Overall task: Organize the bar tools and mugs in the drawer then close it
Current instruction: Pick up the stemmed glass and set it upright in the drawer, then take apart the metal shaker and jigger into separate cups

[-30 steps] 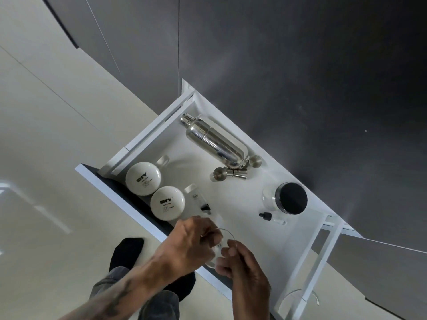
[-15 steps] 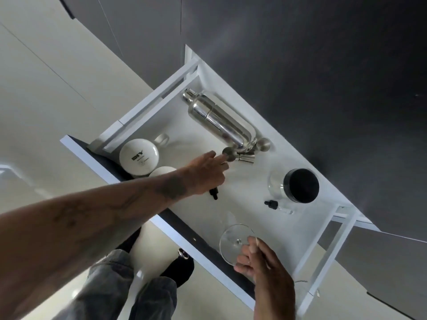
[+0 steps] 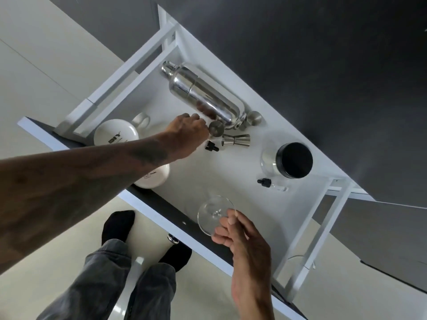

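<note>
a home kitchen or home bar, by the look of it: a white pull-out drawer (image 3: pixel 309 229) set in flat dark cabinet fronts (image 3: pixel 300 54) holds a steel cocktail shaker (image 3: pixel 203 95), jiggers (image 3: pixel 235 140), white mugs (image 3: pixel 115 135) and a black-lidded jar (image 3: pixel 293 160); a glossy pale floor (image 3: pixel 46 65) lies beneath, where socked feet (image 3: pixel 119 224) stand.

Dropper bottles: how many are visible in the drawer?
2. One dropper bottle lies just beside the left hand; the other dropper bottle lies below the black-lidded jar. The arm may hide more.
</note>
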The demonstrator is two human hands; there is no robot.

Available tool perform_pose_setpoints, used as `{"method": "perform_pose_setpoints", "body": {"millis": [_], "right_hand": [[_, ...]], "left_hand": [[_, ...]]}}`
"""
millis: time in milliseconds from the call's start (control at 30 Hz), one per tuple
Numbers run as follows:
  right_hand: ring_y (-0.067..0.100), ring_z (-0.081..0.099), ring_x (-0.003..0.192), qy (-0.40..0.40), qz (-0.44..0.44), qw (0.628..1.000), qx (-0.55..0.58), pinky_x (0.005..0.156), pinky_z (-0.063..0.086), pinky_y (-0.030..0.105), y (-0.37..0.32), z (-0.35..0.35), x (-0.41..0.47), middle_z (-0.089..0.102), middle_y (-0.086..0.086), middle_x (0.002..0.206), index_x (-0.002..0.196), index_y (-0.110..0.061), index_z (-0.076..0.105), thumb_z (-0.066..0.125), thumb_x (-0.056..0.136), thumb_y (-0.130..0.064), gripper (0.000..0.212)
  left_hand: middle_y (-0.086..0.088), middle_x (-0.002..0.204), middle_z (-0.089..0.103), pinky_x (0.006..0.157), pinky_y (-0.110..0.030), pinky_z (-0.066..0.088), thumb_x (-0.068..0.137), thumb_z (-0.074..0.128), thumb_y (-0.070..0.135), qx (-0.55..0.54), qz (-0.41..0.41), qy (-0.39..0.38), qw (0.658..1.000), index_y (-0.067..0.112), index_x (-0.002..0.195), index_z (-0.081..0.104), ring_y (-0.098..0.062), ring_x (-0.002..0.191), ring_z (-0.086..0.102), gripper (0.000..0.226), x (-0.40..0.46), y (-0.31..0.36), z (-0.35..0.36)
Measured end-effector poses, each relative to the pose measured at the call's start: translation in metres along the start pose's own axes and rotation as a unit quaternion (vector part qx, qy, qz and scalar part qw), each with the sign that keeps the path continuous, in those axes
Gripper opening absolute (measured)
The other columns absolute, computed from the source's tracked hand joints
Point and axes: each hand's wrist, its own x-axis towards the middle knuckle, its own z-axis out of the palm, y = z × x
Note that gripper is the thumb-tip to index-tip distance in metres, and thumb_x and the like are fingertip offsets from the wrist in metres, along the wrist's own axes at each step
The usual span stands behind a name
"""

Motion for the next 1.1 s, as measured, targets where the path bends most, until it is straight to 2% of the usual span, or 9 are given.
{"method": "perform_pose_setpoints", "body": {"millis": [133,300,367,500,733,800,900,967,1100], "right_hand": [[0.018,0.076,0.068,-0.015,0.01,1.0,0.02,0.063,0.058,0.022,-0.007,0.018,0.003,0.079,0.0,0.08,0.093,-0.021,0.076,0.063,0.093,-0.022,0.012],[0.015,0.073,0.066,-0.027,0.004,0.999,0.041,0.065,0.06,0.027,-0.009,0.033,0.001,0.077,0.002,0.074,0.092,-0.019,0.076,0.062,0.094,-0.012,0.015],[0.015,0.074,0.068,-0.027,-0.002,0.999,0.035,0.066,0.06,0.027,-0.007,0.037,0.0,0.078,0.003,0.077,0.094,-0.02,0.076,0.062,0.094,-0.01,0.017],[0.016,0.074,0.072,-0.029,-0.009,0.999,0.039,0.068,0.059,0.027,-0.001,0.043,0.0,0.077,0.004,0.082,0.102,-0.014,0.075,0.062,0.093,-0.009,0.017],[0.022,0.076,0.084,-0.078,0.016,0.996,0.03,0.078,0.062,0.033,-0.003,0.037,0.004,0.079,0.006,0.091,0.106,-0.015,0.074,0.064,0.092,-0.018,0.018],[0.023,0.075,0.089,-0.084,0.014,0.996,0.009,0.079,0.062,0.031,-0.011,0.025,0.01,0.078,0.006,0.096,0.106,-0.017,0.073,0.065,0.089,-0.026,0.021],[0.022,0.074,0.087,0.02,-0.06,0.996,-0.061,0.08,0.061,0.032,-0.033,0.012,0.048,0.077,0.003,0.099,0.102,-0.021,0.072,0.063,0.093,-0.022,0.013],[0.016,0.071,0.092,0.091,-0.181,0.953,-0.226,0.085,0.06,0.038,-0.045,0.015,0.093,0.072,0.002,0.11,0.109,-0.022,0.07,0.058,0.094,-0.018,0.02],[0.032,0.06,0.107,0.044,-0.369,0.783,-0.499,0.08,0.056,0.043,-0.053,0.044,0.171,0.048,0.011,0.134,0.129,-0.018,0.056,0.057,0.086,-0.001,0.046]], "left_hand": [[-0.002,0.11,0.069,0.08,-0.03,0.049,0.094,0.058,0.029,-0.286,-0.145,0.063,0.945,0.016,0.111,0.072,-0.022,0.102,0.064,0.026,-0.046,-0.001,-0.033],[-0.003,0.072,0.078,0.061,-0.017,0.054,0.087,0.067,0.034,-0.573,-0.22,-0.138,0.777,0.02,0.081,0.078,-0.012,0.066,0.074,0.019,-0.131,0.009,-0.062],[-0.011,0.071,0.077,0.057,-0.013,0.055,0.085,0.073,0.021,-0.625,-0.231,-0.125,0.736,0.014,0.086,0.079,-0.016,0.065,0.075,0.009,-0.14,0.011,-0.055],[-0.027,0.077,0.074,0.061,-0.021,0.061,0.082,0.076,0.003,-0.654,-0.244,-0.088,0.711,-0.003,0.097,0.076,-0.019,0.058,0.071,0.016,-0.14,0.009,-0.043],[-0.015,0.069,0.077,0.074,-0.034,0.063,0.081,0.078,0.009,-0.615,-0.225,-0.089,0.751,0.007,0.09,0.079,-0.031,0.07,0.076,0.01,-0.137,0.002,-0.042],[-0.007,0.065,0.077,0.068,-0.02,0.061,0.082,0.077,0.017,-0.588,-0.22,-0.063,0.776,0.017,0.087,0.079,-0.013,0.061,0.075,0.005,-0.132,-0.002,-0.05],[0.007,0.074,0.078,0.057,-0.001,0.047,0.086,0.071,0.025,-0.489,-0.183,0.047,0.851,0.025,0.088,0.077,0.001,0.055,0.068,0.007,-0.098,-0.009,-0.063],[0.007,0.089,0.075,0.065,-0.006,0.047,0.088,0.066,0.028,-0.412,-0.151,0.096,0.893,0.023,0.1,0.075,-0.004,0.066,0.067,0.016,-0.064,-0.006,-0.064],[-0.006,0.129,0.058,0.073,-0.028,0.044,0.089,0.066,0.034,-0.229,-0.035,0.075,0.97,0.017,0.135,0.052,-0.02,0.102,0.061,0.05,-0.01,0.014,-0.04]]}}
